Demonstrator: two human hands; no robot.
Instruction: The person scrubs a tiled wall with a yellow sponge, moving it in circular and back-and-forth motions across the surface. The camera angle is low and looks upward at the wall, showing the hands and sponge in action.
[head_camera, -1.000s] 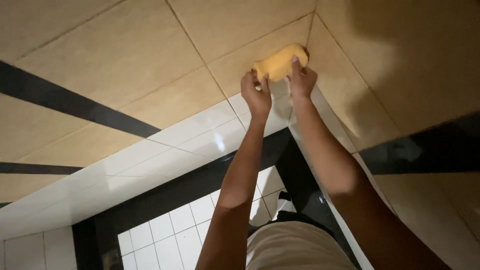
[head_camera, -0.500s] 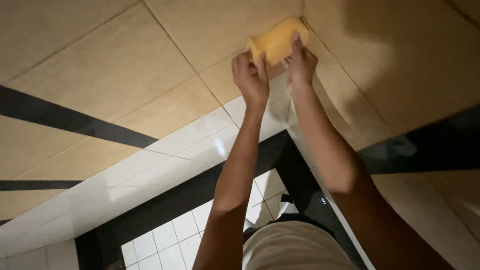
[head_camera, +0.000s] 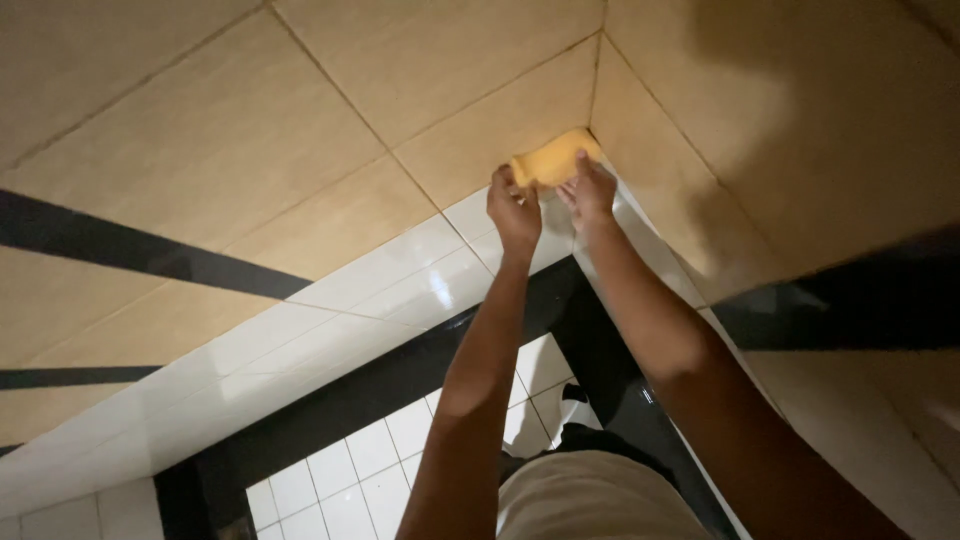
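Note:
A yellow sponge (head_camera: 553, 160) is pressed against the beige wall tiles (head_camera: 330, 130) right in the corner where two walls meet. My left hand (head_camera: 513, 210) grips its lower left end. My right hand (head_camera: 588, 190) holds its lower right side, fingers spread over it. Both arms reach up and forward from the bottom of the view. Most of the sponge's underside is hidden by my fingers.
Below the beige tiles runs a band of glossy white tiles (head_camera: 380, 285), then a black border (head_camera: 330, 400) around small white floor tiles (head_camera: 350, 470). A black stripe (head_camera: 130, 250) crosses the left wall. Another dark band (head_camera: 850, 300) crosses the right wall.
The sponge and both hands sit lower in view than half a second ago, after first rising. They stay in the corner, and both hands keep their hold.

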